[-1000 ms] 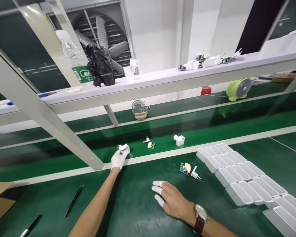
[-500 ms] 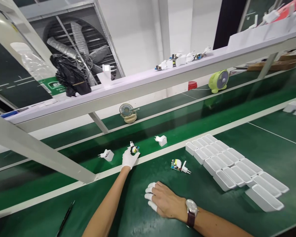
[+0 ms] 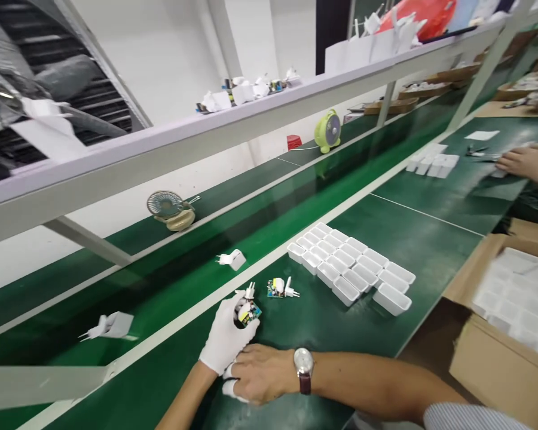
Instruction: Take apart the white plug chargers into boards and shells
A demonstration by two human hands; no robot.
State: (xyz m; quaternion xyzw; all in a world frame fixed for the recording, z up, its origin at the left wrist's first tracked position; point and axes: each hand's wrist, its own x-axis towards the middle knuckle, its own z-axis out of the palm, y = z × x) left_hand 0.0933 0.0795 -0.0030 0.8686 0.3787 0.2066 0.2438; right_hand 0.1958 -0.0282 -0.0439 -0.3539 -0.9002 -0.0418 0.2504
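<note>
My left hand (image 3: 226, 334), in a white glove, grips a small circuit board (image 3: 250, 313) with a white two-pin plug on it, just above the green table. My right hand (image 3: 262, 371) lies low beside the left wrist, its fingers loosely stretched, with white covers on the fingertips. I see nothing held in it, though some fingers are hidden behind the glove. A second circuit board (image 3: 277, 287) with a white plug lies on the table, just beyond the held one. To its right, rows of open white plastic cases (image 3: 344, 291) stand side by side.
On the green belt sit a white case with a plug (image 3: 237, 260) and another one (image 3: 118, 325). A beige fan (image 3: 170, 209) and a green fan (image 3: 327, 131) stand behind. A cardboard box (image 3: 497, 358) of white cases is at right, near a co-worker's hand (image 3: 524, 162).
My left hand has brought the circuit board from the belt over to the table. My right hand has come close to the left wrist. The view has swung right.
</note>
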